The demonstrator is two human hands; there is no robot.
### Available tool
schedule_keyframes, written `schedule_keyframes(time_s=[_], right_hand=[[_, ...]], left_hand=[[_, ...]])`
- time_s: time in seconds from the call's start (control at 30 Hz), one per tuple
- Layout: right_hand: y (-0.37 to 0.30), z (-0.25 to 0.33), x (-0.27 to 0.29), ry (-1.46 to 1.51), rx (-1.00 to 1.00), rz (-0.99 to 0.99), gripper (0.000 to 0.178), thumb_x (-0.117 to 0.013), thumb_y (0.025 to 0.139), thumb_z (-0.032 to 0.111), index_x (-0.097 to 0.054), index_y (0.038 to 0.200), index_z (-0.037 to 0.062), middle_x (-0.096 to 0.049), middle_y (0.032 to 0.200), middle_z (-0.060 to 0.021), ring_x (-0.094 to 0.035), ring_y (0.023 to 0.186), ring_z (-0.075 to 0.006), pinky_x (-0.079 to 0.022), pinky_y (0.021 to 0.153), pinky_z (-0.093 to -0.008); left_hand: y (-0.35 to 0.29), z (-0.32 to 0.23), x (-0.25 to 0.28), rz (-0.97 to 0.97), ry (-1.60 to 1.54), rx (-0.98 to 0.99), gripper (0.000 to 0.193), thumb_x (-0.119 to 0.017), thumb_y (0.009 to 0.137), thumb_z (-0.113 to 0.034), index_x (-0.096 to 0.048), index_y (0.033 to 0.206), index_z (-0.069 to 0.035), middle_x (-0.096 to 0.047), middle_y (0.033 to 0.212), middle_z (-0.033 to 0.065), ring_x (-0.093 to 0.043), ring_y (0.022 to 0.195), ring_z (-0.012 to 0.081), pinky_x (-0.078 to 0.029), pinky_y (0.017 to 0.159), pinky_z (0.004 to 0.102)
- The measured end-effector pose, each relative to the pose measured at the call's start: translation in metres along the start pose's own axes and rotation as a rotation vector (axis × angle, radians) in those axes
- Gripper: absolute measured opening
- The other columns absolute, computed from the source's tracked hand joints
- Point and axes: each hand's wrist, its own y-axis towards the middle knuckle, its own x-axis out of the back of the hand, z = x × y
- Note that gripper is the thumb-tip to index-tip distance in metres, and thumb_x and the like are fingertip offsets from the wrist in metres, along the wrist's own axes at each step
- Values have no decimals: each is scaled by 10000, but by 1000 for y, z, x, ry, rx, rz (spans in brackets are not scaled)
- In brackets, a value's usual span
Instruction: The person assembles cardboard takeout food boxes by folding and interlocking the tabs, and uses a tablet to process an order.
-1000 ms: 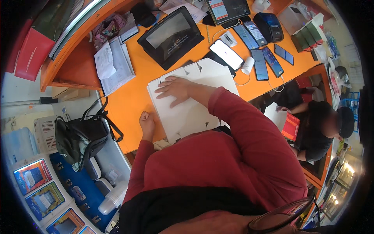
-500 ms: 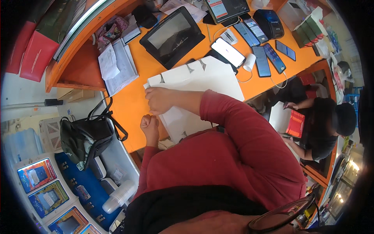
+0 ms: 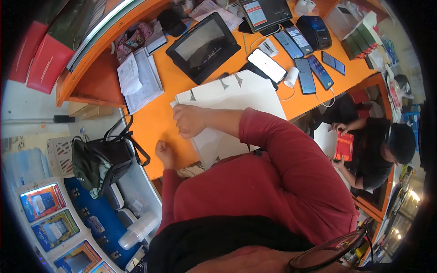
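A large white flat-folded cardboard carton with cut tabs along its far edge lies slanted on the orange counter. My right hand is closed at its left edge, with the forearm reaching across the carton; the fingertips are partly hidden. My left hand is closed, a little blurred, over the bare counter to the left of the carton and apart from it. Nothing shows in its fingers.
Beyond the carton stand a dark tablet, several phones and a card terminal. Papers lie far left, above a black bag. At right, another person holds a red-and-white box.
My left hand has moved left and slightly nearer, away from my right hand and the carton. My right hand stays at the carton's left edge. The other person's hands have shifted on their box.
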Motion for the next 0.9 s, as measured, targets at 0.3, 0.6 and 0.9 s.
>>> schedule_keyframes(time_s=[0.3, 0.6, 0.9], right_hand=[[-3, -7, -28, -57, -208, 202, 250, -593, 848, 283, -680, 710, 94, -679, 785, -37, -590, 875, -226, -365, 1004, -405], [-16, 79, -34, 129, -492, -298, 268, -585, 899, 207, -671, 1147, 153, -604, 1283, -38, -565, 1157, -243, -403, 989, -433], [-25, 122, 4, -195, -677, -362, 231, -655, 827, 179, -700, 1054, 193, -663, 1165, 24, -583, 1121, -212, -417, 903, -397]], left_hand=[[21, -92, 13, -99, -957, 607, 304, -540, 908, 60, -475, 1175, -68, -581, 1097, 69, -563, 801, 123, -515, 732, 262], [-1, -104, -12, 197, -1119, 731, 373, -491, 1017, -152, -445, 1378, -69, -580, 1195, 39, -586, 1011, 131, -509, 884, 266], [-2, -120, -20, 825, -1459, 761, 402, -496, 1011, -296, -470, 1319, -40, -569, 1253, 66, -578, 1129, 169, -462, 1032, 336]])
